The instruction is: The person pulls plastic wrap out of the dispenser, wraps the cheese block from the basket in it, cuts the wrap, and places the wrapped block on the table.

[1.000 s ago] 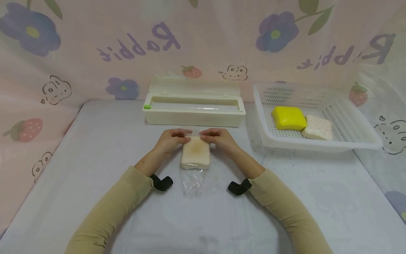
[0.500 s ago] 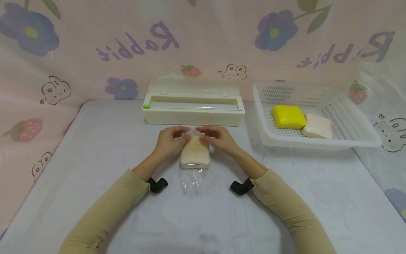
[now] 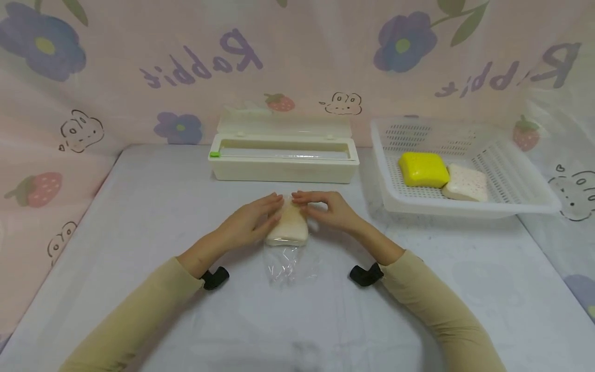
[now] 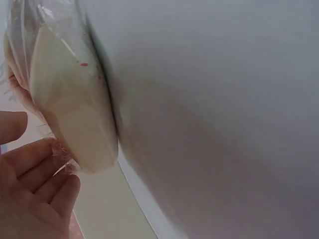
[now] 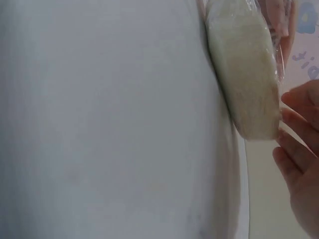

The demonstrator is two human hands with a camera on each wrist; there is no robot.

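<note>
A cream-coloured, rounded block (image 3: 290,227), soap-like in shape, lies on the table with clear cling film (image 3: 284,263) over it. The film's loose, crinkled end spreads out on the near side. My left hand (image 3: 246,223) touches the block's far left corner with extended fingers, its thumb lying along the side. On the opposite side my right hand (image 3: 337,211) rests its fingertips on the far right corner. In the left wrist view, bunched film shows at the left fingertips (image 4: 57,149). Relaxed fingers of the right hand (image 5: 299,129) meet the block's edge in the right wrist view.
Behind the hands stands a cream cling film dispenser (image 3: 283,171), lid raised, a roll inside. At the back right is a white perforated basket (image 3: 465,207) holding a yellow block (image 3: 423,169) and a speckled pale block (image 3: 466,183). A patterned curtain (image 3: 297,72) encloses the table.
Both hands have let go of the film gathered at the block's far edge and now lay straighter fingers over its far corners. The forearms have spread apart; the block stays put.
</note>
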